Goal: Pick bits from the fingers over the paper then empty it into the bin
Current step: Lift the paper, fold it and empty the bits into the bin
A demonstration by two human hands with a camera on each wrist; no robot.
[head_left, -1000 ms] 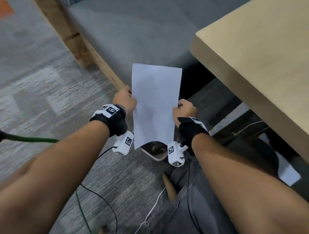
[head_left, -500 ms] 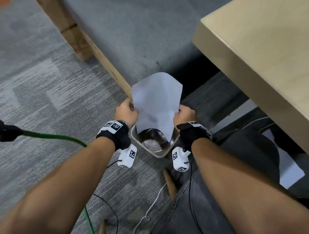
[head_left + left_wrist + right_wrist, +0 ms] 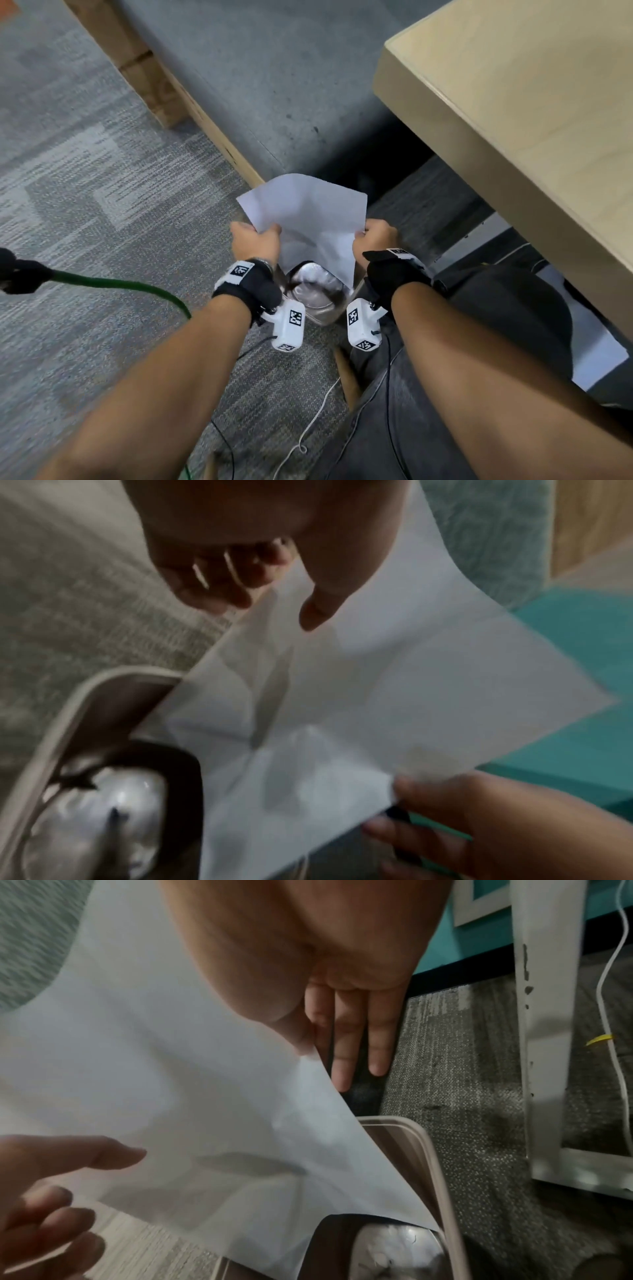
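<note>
Paper [image 3: 308, 219]: a white sheet is held between both hands, bowed into a trough, its lower corner dipped into the mouth of the bin.
Left hand [image 3: 255, 241]: the sheet's left edge is pinched — thumb on top, fingers [image 3: 212, 588] curled beneath, as seen from the left wrist view.
Right hand [image 3: 375, 240]: the right edge is gripped between the thumb and the first finger; two other fingers [image 3: 349, 1042] are seen lying straight behind the sheet.
Bin [image 3: 317, 317]: set on the carpet [image 3: 102, 205] between the two wrists, lined with a shiny bag, its pale rim just under the paper's low corner.
Bench [image 3: 513, 120]: a light wooden top is seen to the right — well above the bin.
Green cable [image 3: 120, 284]: trailed across the carpet at left.
</note>
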